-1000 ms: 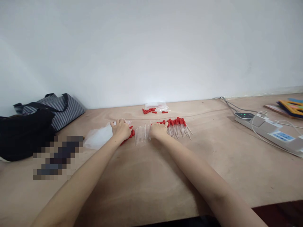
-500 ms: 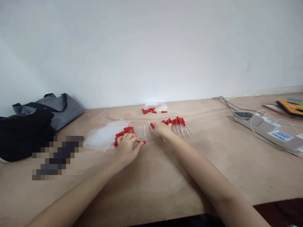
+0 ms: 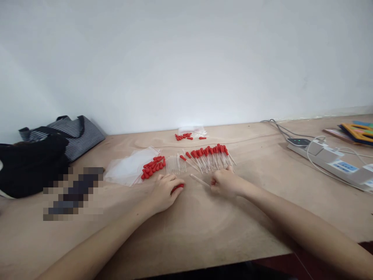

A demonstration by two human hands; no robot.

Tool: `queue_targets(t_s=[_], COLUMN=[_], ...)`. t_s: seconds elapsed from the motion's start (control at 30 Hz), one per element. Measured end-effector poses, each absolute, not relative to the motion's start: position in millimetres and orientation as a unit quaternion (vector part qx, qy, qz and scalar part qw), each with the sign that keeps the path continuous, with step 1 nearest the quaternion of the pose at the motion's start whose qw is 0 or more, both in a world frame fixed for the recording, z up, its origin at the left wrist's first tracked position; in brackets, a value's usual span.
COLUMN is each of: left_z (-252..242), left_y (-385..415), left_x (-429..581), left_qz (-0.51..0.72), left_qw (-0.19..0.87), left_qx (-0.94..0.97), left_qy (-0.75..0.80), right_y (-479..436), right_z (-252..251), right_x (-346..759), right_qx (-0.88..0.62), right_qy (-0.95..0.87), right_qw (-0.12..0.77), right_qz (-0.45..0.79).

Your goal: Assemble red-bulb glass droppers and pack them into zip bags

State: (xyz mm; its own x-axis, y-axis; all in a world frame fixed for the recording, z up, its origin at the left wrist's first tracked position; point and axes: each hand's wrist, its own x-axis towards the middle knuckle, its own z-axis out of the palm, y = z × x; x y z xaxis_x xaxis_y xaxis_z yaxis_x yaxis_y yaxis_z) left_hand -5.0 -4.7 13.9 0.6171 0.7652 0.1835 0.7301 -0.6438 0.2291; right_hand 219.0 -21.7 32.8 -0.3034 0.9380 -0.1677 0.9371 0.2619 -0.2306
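Fitting a red bulb (image 3: 178,187) onto a clear tube (image 3: 200,180) looks to be the step in hand, the two parts held but not yet joined. The left hand (image 3: 166,192) has its thumb and fingers pinched together on the bulb. The right hand (image 3: 225,182) is closed around one end of the tube, whose free end points toward the left hand and stops short of the bulb.

Spare bulbs (image 3: 153,167) lie heaped just beyond the left hand, beside the plastic bags (image 3: 125,167); bare tubes (image 3: 176,164) lie in a row right of the heap. Farther right, the capped tubes (image 3: 208,150) lie side by side, red ends away from the person.

The next move seems to call for lining up the tube's free end with the bulb's mouth, then pushing with both pinches firm. The fingers hide which way that mouth faces.
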Motion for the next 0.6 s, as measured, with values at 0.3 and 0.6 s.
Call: queue_targets(t_s=[0.3, 0.6], left_z=[8.9, 9.3], left_y=[-5.4, 0.5], left_x=[-3.0, -38.3], left_qz=[0.185, 0.177], left_qw=[0.101, 0.030], left_qx=[0.791, 0.915], left_qy=[0.574, 0.360], right_y=[-19.6, -14.7], right_z=[27.2, 13.1], right_x=[225.5, 223.1], right_qx=[-0.553, -0.537], right_qy=[-0.824, -0.821], right_qw=[-0.013, 0.148], right_qz=[0.122, 0.129])
